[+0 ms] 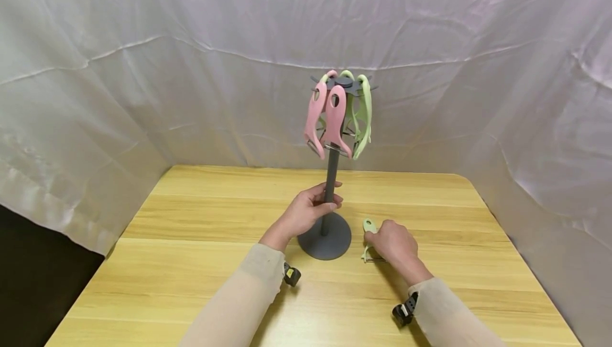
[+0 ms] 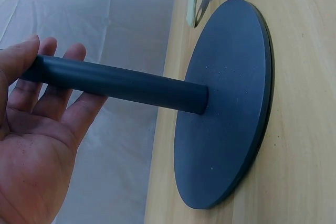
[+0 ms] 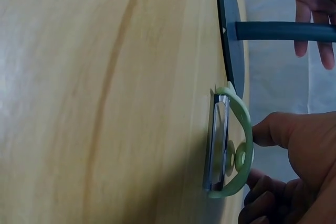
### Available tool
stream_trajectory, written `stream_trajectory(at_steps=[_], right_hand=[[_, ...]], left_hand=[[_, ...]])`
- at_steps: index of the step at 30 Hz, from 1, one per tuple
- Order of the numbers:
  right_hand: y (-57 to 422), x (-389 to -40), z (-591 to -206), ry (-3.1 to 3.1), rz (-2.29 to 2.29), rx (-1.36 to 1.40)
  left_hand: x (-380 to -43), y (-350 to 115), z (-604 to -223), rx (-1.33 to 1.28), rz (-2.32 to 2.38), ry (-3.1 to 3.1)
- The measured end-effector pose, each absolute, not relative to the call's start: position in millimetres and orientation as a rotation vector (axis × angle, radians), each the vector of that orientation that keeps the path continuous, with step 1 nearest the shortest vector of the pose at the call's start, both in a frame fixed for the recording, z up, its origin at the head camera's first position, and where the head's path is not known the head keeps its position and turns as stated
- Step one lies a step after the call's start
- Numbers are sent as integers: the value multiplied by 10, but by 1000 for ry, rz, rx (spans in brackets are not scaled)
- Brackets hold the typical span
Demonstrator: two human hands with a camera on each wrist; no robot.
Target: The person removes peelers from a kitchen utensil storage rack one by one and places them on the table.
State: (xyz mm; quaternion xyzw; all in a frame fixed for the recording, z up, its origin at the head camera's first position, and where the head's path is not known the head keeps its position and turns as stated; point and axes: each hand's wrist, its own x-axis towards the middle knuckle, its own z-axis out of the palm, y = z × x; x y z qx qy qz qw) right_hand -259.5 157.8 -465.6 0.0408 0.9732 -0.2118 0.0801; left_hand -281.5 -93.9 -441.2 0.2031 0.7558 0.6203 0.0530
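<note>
A dark grey stand with a round base [image 1: 330,246] and an upright pole [image 1: 332,169] stands on the table. My left hand [image 1: 300,214] holds this pole between thumb and fingers, above the base. From the stand's top hang pink peelers [image 1: 336,116] and green peelers [image 1: 367,108] by the holes in their handles. To the right of the base, my right hand [image 1: 394,243] pinches a light green peeler [image 1: 371,228] by its handle. In the right wrist view its metal blade [image 3: 222,145] faces the camera, close over the table.
The wooden table [image 1: 191,283] reaches around the stand on all sides. Pale grey cloth [image 1: 239,97] hangs behind it and along both sides. A dark area [image 1: 38,278] shows beyond the table's left edge.
</note>
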Motion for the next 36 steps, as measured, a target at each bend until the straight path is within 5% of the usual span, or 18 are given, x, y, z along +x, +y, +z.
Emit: stream_trajectory(at_steps=[36], right_hand=[[1613, -2617, -4577, 3014, -817, 109]], left_hand=[[-2801, -931, -4415, 635, 1878, 2323]])
